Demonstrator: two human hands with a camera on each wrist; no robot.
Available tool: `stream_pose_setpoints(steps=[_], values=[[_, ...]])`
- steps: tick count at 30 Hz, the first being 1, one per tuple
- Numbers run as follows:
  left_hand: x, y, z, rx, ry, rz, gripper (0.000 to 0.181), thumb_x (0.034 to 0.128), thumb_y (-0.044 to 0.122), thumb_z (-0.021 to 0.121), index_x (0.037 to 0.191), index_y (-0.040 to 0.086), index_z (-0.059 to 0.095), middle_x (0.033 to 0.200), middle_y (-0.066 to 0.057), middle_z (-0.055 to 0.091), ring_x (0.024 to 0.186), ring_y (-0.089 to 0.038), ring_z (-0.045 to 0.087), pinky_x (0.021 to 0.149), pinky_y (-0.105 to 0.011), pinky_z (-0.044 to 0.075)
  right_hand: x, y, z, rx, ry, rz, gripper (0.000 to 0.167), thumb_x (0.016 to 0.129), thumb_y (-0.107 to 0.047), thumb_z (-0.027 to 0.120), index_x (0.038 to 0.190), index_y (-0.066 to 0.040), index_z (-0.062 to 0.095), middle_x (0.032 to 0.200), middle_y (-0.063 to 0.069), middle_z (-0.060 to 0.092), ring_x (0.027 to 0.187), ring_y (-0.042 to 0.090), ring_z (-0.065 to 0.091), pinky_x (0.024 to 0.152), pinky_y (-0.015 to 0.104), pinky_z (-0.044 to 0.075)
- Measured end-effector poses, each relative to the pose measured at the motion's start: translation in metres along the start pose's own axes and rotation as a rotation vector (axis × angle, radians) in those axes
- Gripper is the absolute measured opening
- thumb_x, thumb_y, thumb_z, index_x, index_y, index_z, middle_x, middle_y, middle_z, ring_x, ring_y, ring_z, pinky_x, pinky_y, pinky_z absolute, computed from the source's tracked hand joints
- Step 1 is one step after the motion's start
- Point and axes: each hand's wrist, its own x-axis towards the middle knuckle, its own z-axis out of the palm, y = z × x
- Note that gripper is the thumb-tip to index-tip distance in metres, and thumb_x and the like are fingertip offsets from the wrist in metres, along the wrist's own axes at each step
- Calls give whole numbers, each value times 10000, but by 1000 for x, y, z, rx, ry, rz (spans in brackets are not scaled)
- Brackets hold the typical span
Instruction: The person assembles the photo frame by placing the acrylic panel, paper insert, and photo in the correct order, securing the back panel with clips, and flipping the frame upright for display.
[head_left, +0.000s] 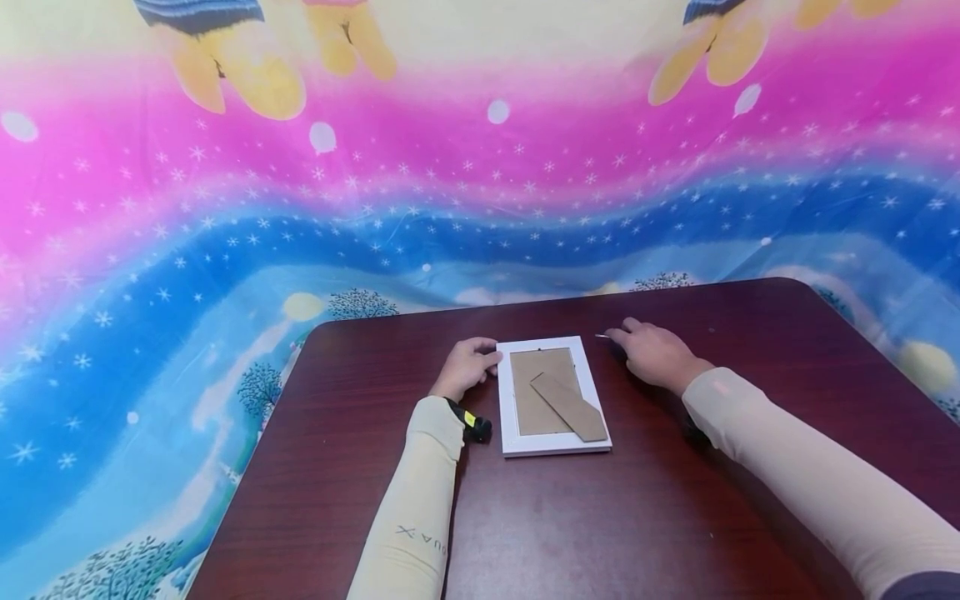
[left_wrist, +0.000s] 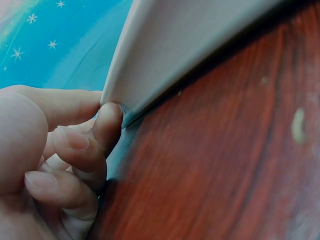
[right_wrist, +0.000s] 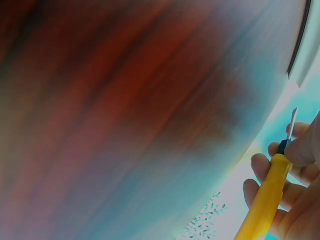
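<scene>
A white picture frame [head_left: 506, 408] lies face down on the table, its brown backing board [head_left: 528, 412] and angled cardboard stand [head_left: 573, 410] facing up. My left hand [head_left: 467, 367] pinches the frame's far left corner between thumb and fingertips; in the left wrist view the frame's side [left_wrist: 155, 50] meets those fingertips. To the right of the frame, apart from it, my right hand [head_left: 656, 352] holds a screwdriver with a yellow handle [right_wrist: 265, 200] and a short metal blade [right_wrist: 293, 122]. In the head view only the blade's tip shows beyond the fingers.
The dark reddish-brown wooden table [head_left: 570, 525] has rounded far corners. Behind it hangs a colourful cloth [head_left: 480, 175] with snowflakes, reaching down past the table's far and left edges. A black strap with a yellow mark [head_left: 470, 419] is on the left wrist.
</scene>
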Motion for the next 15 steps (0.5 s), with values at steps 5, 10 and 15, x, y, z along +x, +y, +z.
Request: stream_pose_setpoints(steps=[5, 10, 15], values=[[0, 0, 0, 6, 2, -5, 302, 943, 193, 658, 1217, 67, 641, 725, -87, 675, 528, -150, 523, 480, -270, 408, 1, -4, -1, 0, -16, 1, 418, 929, -32, 496, 1340, -49, 571, 1219, 209, 544, 1050, 382, 584, 869, 548, 482], [0, 0, 0, 6, 2, -1, 302, 943, 196, 656, 1215, 66, 640, 724, -89, 672, 528, -152, 519, 486, -272, 412, 4, -8, 0, -8, -10, -16, 436, 909, -24, 503, 1339, -46, 570, 1240, 202, 543, 1064, 383, 583, 875, 543, 481], [0, 1, 0, 4, 1, -6, 305, 943, 202, 658, 1217, 70, 641, 730, -89, 671, 535, -155, 521, 493, -278, 414, 7, -12, 1, 0, 23, -38, 429, 902, -15, 503, 1322, -40, 584, 1178, 198, 560, 1007, 354, 606, 868, 517, 492]])
